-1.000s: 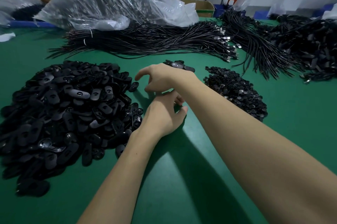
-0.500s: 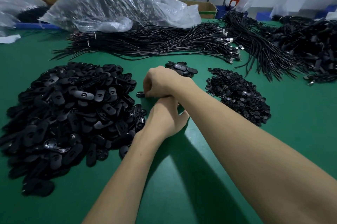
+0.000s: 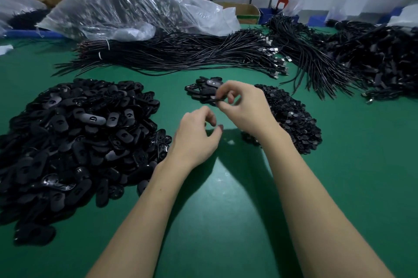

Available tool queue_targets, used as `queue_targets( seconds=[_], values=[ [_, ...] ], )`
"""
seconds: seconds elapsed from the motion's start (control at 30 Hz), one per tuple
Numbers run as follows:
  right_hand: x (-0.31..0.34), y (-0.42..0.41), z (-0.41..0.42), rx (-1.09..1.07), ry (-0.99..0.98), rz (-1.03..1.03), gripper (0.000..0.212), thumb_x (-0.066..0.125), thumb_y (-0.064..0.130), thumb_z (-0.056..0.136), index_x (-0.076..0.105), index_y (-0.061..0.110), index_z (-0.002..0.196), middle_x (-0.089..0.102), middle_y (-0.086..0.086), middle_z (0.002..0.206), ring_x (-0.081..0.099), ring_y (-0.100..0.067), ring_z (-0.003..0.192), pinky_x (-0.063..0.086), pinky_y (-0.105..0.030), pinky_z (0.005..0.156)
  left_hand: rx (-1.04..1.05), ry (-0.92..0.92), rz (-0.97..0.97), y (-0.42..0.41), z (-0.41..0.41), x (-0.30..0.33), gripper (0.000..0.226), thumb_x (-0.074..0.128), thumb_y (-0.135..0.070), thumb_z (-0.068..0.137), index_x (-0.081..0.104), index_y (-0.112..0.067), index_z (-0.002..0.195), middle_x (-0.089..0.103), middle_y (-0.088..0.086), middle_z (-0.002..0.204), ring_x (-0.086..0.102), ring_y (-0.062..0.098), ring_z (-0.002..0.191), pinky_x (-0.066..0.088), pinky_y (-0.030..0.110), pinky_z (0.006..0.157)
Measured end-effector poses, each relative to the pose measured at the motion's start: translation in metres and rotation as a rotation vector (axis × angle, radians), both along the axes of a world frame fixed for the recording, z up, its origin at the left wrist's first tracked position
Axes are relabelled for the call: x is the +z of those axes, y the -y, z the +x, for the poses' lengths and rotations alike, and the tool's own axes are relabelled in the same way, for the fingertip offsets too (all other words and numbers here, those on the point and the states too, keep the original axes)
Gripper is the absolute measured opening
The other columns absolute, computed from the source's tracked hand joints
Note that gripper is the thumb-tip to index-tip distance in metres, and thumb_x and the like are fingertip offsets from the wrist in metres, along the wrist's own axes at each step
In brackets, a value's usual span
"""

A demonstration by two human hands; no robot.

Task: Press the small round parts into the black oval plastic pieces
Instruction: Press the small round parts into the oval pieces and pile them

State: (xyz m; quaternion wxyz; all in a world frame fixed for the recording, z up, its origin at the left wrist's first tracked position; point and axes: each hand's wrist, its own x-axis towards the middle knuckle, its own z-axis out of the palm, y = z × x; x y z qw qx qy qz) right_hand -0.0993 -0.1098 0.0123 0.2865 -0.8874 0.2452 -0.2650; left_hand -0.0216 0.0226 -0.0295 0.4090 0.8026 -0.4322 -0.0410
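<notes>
While both forearms reach in from the near edge over the green table [image 3: 226, 209], the left hand [image 3: 194, 139] hovers w/ fingers curled loosely, thumb apart; can't tell if it pinches anything, prob. nothing; likely freed up to fetch the next piece from the big heap of black oval pieces [image 3: 74, 142] just to its left. Right hand [image 3: 244, 108] pinches one black oval piece [image 3: 217, 100] by thumb + fingertips, held above the small pile of ovals [image 3: 205, 89] beyond it, prob. the done stack, so a drop-off looks due; blur hides whether a round part is seated. Heap of small round parts [image 3: 291, 117] sits right beside the right wrist, handy to reach. Farther back: cable bundles [image 3: 181, 53]; clear plastic bag [image 3: 135, 6], contents unclear.
</notes>
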Motion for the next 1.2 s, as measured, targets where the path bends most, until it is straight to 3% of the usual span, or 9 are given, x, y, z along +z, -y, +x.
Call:
queue_targets(
  seconds=[0.17, 0.33, 0.4, 0.47, 0.57, 0.87, 0.97, 1.07, 1.2],
  values=[
    [-0.029, -0.010, -0.038, -0.096, 0.156, 0.073, 0.014, 0.068, 0.026, 0.089, 0.063, 0.039, 0.091, 0.061, 0.015, 0.072, 0.051, -0.010, 0.048, 0.054, -0.036, 0.061, 0.060, -0.145, -0.156, -0.001, -0.001, 0.009, 0.015, 0.066, -0.029, 0.094, 0.052, -0.027, 0.098, 0.063, -0.012, 0.104, 0.061, 0.012, 0.094, 0.044, 0.022, 0.072],
    [-0.025, -0.010, -0.043, -0.082, 0.172, 0.168, 0.024, 0.056, 0.022, 0.080, 0.067, 0.040, 0.092, 0.072, 0.023, 0.092, 0.057, -0.027, 0.051, 0.058, -0.040, 0.062, -0.007, -0.183, -0.162, -0.004, -0.003, 0.013, 0.012, 0.064, -0.026, 0.096, 0.060, -0.033, 0.105, 0.068, -0.017, 0.099, 0.063, 0.015, 0.088, 0.052, 0.034, 0.076],
    [-0.022, -0.013, -0.042, -0.068, 0.184, 0.265, 0.022, 0.056, 0.024, 0.079, 0.069, 0.038, 0.089, 0.073, 0.022, 0.092, 0.061, -0.016, 0.056, 0.058, -0.037, 0.067, -0.030, -0.190, -0.164, -0.003, -0.004, 0.012, 0.013, 0.065, -0.026, 0.096, 0.062, -0.034, 0.105, 0.069, -0.018, 0.096, 0.062, 0.011, 0.086, 0.046, 0.025, 0.070],
    [-0.021, -0.014, -0.041, -0.039, 0.199, 0.334, 0.022, 0.061, 0.017, 0.085, 0.070, 0.036, 0.089, 0.074, 0.019, 0.090, 0.065, -0.003, 0.065, 0.056, -0.031, 0.067, -0.040, -0.192, -0.175, -0.003, -0.004, 0.012, 0.017, 0.065, -0.026, 0.096, 0.063, -0.037, 0.108, 0.070, -0.019, 0.095, 0.061, 0.004, 0.081, 0.040, 0.014, 0.064],
    [-0.019, -0.014, -0.041, 0.038, 0.220, 0.508, 0.026, 0.060, 0.001, 0.093, 0.068, 0.025, 0.098, 0.077, 0.005, 0.091, 0.076, -0.013, 0.075, 0.056, -0.027, 0.058, -0.054, -0.195, -0.184, -0.003, -0.005, 0.012, 0.024, 0.066, -0.025, 0.095, 0.064, -0.040, 0.114, 0.071, -0.019, 0.096, 0.062, -0.001, 0.082, 0.038, 0.007, 0.062],
    [-0.017, -0.010, -0.042, 0.111, 0.231, 0.764, 0.011, 0.063, -0.001, 0.097, 0.067, 0.006, 0.104, 0.079, -0.011, 0.090, 0.077, -0.019, 0.079, 0.058, -0.024, 0.062, -0.106, -0.169, -0.133, -0.006, -0.001, 0.011, 0.040, 0.075, -0.030, 0.089, 0.063, -0.044, 0.124, 0.069, -0.018, 0.103, 0.059, -0.003, 0.087, 0.040, 0.006, 0.067],
    [-0.014, -0.008, -0.044, 0.124, 0.156, 0.753, 0.010, 0.065, 0.004, 0.099, 0.067, 0.004, 0.108, 0.079, -0.007, 0.085, 0.077, -0.019, 0.082, 0.060, -0.025, 0.064, -0.077, -0.188, -0.118, -0.006, -0.002, 0.009, 0.038, 0.081, -0.038, 0.082, 0.066, -0.041, 0.117, 0.069, -0.019, 0.096, 0.062, -0.003, 0.085, 0.042, 0.007, 0.068],
    [-0.008, -0.003, -0.048, 0.050, 0.091, 0.700, 0.010, 0.061, 0.012, 0.102, 0.068, 0.011, 0.107, 0.080, -0.007, 0.091, 0.078, -0.020, 0.081, 0.062, -0.028, 0.065, -0.053, -0.251, -0.149, -0.004, -0.003, 0.008, 0.028, 0.081, -0.023, 0.084, 0.064, -0.033, 0.104, 0.072, -0.012, 0.086, 0.065, 0.000, 0.077, 0.047, 0.012, 0.068],
    [0.000, 0.015, -0.062, -0.210, -0.082, 0.189, 0.010, 0.067, 0.024, 0.094, 0.074, 0.028, 0.100, 0.073, 0.013, 0.090, 0.070, -0.009, 0.085, 0.060, -0.035, 0.081, -0.033, -0.334, -0.166, -0.004, -0.003, 0.009, 0.015, 0.074, -0.015, 0.090, 0.066, -0.027, 0.091, 0.073, -0.008, 0.084, 0.067, 0.001, 0.071, 0.050, 0.013, 0.065]
  ],
)
